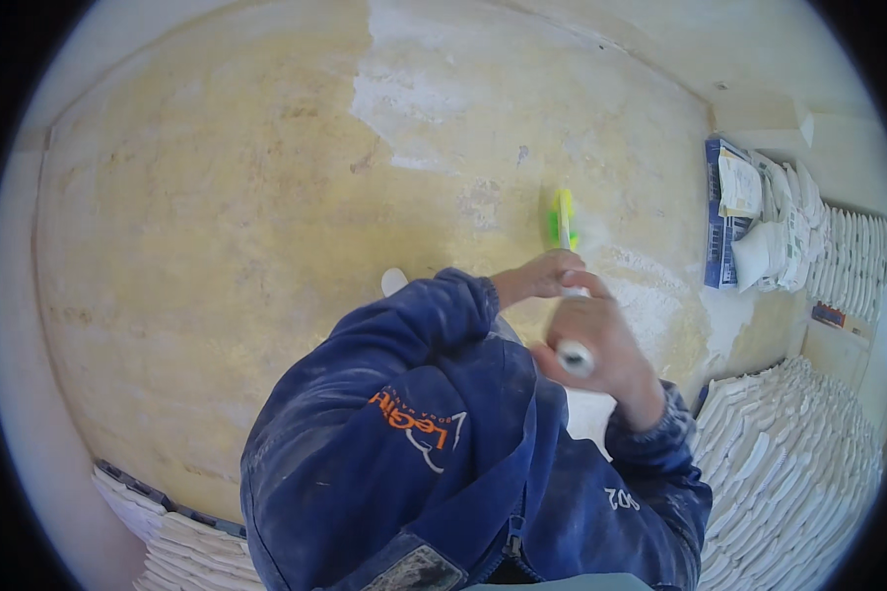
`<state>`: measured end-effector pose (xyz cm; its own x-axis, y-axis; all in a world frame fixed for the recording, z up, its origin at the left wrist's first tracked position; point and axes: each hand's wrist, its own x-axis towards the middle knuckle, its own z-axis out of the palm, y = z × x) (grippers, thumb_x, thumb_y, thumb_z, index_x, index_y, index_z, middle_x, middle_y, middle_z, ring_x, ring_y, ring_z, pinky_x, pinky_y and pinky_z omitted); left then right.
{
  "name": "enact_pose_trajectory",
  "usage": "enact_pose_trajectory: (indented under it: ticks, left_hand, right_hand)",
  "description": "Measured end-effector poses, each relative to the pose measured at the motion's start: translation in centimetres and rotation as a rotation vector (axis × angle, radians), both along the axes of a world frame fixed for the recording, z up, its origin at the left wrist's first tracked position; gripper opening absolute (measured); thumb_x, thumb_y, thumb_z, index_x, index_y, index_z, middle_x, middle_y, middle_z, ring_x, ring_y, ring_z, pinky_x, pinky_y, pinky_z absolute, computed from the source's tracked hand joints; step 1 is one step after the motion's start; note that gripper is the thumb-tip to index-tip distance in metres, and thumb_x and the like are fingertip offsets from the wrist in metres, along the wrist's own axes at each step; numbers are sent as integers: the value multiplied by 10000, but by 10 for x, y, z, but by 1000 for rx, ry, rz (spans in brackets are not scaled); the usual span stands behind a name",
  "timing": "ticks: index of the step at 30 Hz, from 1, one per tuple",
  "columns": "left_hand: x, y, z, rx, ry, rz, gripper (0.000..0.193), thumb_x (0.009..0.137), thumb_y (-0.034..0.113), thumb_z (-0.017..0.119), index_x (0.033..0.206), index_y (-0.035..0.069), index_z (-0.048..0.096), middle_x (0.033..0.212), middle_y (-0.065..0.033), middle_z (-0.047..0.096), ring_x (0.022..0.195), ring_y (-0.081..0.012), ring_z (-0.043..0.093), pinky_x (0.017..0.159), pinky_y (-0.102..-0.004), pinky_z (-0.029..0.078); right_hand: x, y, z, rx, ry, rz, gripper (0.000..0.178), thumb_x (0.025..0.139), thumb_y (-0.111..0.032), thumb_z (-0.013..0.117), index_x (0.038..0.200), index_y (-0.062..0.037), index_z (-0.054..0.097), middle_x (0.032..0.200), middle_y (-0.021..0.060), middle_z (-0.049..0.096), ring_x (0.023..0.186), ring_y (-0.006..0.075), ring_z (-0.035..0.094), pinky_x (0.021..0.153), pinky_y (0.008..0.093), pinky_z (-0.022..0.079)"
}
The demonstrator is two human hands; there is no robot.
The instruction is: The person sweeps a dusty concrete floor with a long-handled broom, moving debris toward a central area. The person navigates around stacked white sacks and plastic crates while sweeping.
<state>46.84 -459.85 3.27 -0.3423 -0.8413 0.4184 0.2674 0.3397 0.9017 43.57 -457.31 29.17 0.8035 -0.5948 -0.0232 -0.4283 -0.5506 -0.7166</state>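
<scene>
Blue jacket [473,394] frames bent arms [394,330], hands [542,277] [604,340] wrapped around a brush handle [575,359].

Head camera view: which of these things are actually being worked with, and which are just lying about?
In use:
- long-handled brush with a yellow-green head
- left hand and right hand, both on its handle

Apparently just lying about:
- large stack of white sacks, lower right
- blue pallet, upper right
- white sacks, lower left
</scene>
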Motion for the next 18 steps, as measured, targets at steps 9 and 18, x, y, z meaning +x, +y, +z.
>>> enact_pose_trajectory:
  ticks: [9, 18]
  left_hand:
    - [107, -71, 62, 126, -585, 313, 79, 713, 169, 665, 712, 95, 637, 758, -150, 647, 765, -373, 631, 668, -478, 493]
    - [82, -164, -54, 104, -611, 188, 106, 698, 80, 684, 701, 70, 578, 690, -132, 568, 688, -345, 573, 613, -424, 449]
  right_hand:
    - [-46, -104, 35, -11, -659, -210, 294, 823, -247, 676, 617, -89, 538, 610, 42, 564, 561, 173, 556, 685, 416, 452]
    - [-101, -214, -62, 379, -546, -91, 173, 763, -29, 665, 653, -47, 532, 613, 64, 538, 590, 262, 520, 680, 376, 431]
